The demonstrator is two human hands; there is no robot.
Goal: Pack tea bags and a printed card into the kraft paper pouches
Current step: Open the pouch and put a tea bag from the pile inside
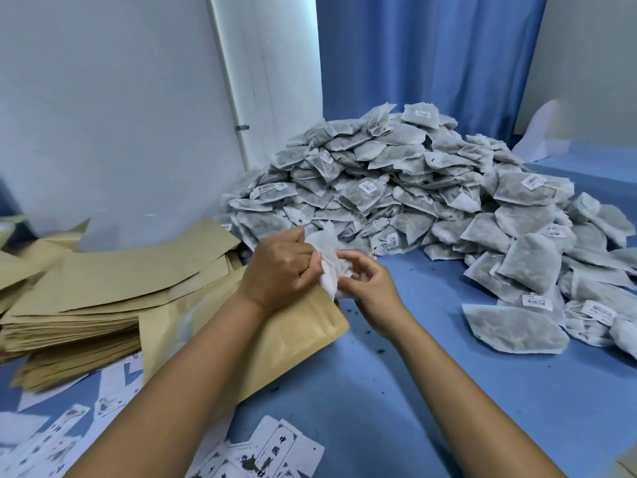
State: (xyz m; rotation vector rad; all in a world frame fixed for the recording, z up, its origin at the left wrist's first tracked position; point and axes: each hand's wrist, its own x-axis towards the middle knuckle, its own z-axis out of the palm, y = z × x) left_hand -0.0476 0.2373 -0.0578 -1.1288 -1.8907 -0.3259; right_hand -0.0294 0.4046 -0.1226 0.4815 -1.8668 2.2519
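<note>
My left hand and my right hand both grip white tea bags bunched between them, just above the open mouth of a kraft paper pouch lying on the blue table. The pouch runs under my left forearm. A big heap of grey-green tea bags with small white labels rises behind my hands and spreads to the right. Printed cards lie scattered at the near edge.
A thick stack of flat kraft pouches fills the left side. More cards lie beneath and in front of it. A white wall and pipe stand behind, with a blue curtain at the back. Tea crumbs dot the blue tabletop.
</note>
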